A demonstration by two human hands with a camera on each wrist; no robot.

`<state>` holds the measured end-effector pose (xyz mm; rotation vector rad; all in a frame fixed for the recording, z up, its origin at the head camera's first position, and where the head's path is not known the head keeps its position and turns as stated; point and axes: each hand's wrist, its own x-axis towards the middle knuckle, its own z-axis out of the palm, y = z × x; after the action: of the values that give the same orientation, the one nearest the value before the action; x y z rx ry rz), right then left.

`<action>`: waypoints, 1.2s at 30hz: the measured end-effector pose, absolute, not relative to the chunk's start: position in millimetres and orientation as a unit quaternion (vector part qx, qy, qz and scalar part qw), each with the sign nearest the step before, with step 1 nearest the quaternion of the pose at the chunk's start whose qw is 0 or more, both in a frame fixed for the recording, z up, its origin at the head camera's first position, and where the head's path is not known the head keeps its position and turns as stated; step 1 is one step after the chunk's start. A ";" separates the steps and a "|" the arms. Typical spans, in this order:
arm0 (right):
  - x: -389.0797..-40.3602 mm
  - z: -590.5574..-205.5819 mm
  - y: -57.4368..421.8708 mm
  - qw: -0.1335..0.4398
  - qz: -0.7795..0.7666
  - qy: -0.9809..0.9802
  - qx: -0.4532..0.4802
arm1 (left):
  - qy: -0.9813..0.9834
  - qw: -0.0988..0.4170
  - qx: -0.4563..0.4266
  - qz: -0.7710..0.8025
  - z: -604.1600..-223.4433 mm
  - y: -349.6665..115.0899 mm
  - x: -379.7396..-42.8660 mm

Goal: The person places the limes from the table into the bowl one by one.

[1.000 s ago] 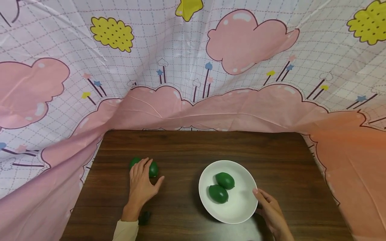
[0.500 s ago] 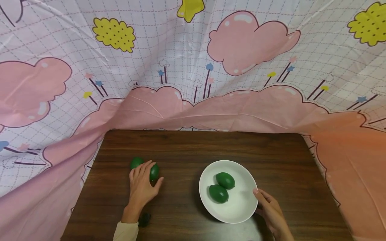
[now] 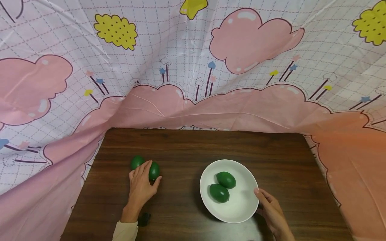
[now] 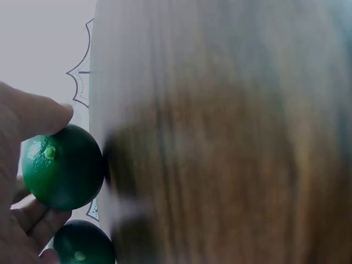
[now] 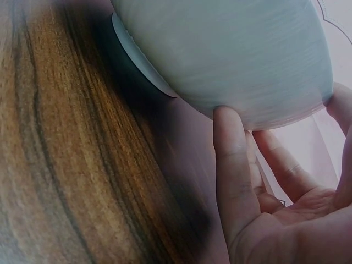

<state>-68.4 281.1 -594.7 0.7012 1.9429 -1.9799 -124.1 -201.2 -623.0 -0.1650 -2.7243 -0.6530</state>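
My left hand point(image 3: 141, 184) is on the left of the table, thumb and fingers around a green lime point(image 3: 154, 171). In the left wrist view the thumb touches one side of this lime point(image 4: 63, 168) and fingers lie against the other. A second lime point(image 3: 137, 162) sits just beyond the fingers. My right hand point(image 3: 272, 212) holds the rim of a white bowl point(image 3: 244, 207), thumb on the rim and fingers beneath, as the right wrist view shows. Inside the bowl lie two limes point(image 3: 226, 180), side by side.
A dark wooden table point(image 3: 181, 144) lies under everything. A patterned cloth point(image 3: 193, 113) hangs along its back and sides. Beside the left wrist is a small dark object point(image 3: 144, 219), its kind unclear.
The left hand's thumb has drawn in toward the nearer lime, and its fingers have closed around it. The right hand and bowl have stayed in place.
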 end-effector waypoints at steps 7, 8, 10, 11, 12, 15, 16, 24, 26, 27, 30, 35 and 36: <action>-67.3 -594.5 281.3 0.136 -0.687 0.672 0.241 | -0.957 0.149 -0.065 -0.241 -621.8 -199.8 -121.0; -67.2 -594.5 281.2 0.135 -0.688 0.672 0.240 | -0.956 0.148 -0.066 -0.244 -621.8 -199.6 -120.8; -66.7 -594.8 281.4 0.133 -0.691 0.671 0.235 | -0.955 0.144 -0.066 -0.249 -621.7 -199.3 -120.3; -66.6 -595.0 281.6 0.133 -0.692 0.670 0.233 | -0.956 0.141 -0.065 -0.251 -621.5 -199.2 -120.0; -66.5 -595.1 281.7 0.133 -0.694 0.669 0.231 | -0.956 0.138 -0.063 -0.252 -621.5 -199.2 -119.8; -66.4 -595.0 282.4 0.134 -0.694 0.669 0.230 | -0.958 0.129 -0.056 -0.250 -621.8 -199.5 -119.4; -66.6 -595.0 282.6 0.135 -0.693 0.670 0.231 | -0.959 0.128 -0.054 -0.249 -622.0 -199.8 -119.3; -67.5 -593.8 282.2 0.140 -0.690 0.670 0.236 | -0.955 0.124 -0.051 -0.264 -622.7 -199.5 -119.2; -67.7 -593.8 282.3 0.142 -0.688 0.672 0.236 | -0.954 0.121 -0.047 -0.270 -621.7 -199.1 -119.0; -67.8 -593.6 282.3 0.144 -0.687 0.672 0.235 | -0.953 0.120 -0.046 -0.273 -621.3 -199.0 -118.8; -68.0 -593.0 282.1 0.145 -0.686 0.673 0.234 | -0.953 0.120 -0.046 -0.275 -620.6 -199.2 -117.7; -68.2 -592.2 282.2 0.142 -0.690 0.670 0.233 | -0.957 0.107 -0.042 -0.265 -619.8 -200.0 -115.0; -68.2 -592.5 282.4 0.142 -0.690 0.670 0.234 | -0.958 0.105 -0.041 -0.264 -619.4 -199.9 -114.6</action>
<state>-68.2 282.4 -592.5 0.6768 1.9327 -1.9931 -114.6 -199.9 -619.4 -0.1212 -2.8233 -0.7790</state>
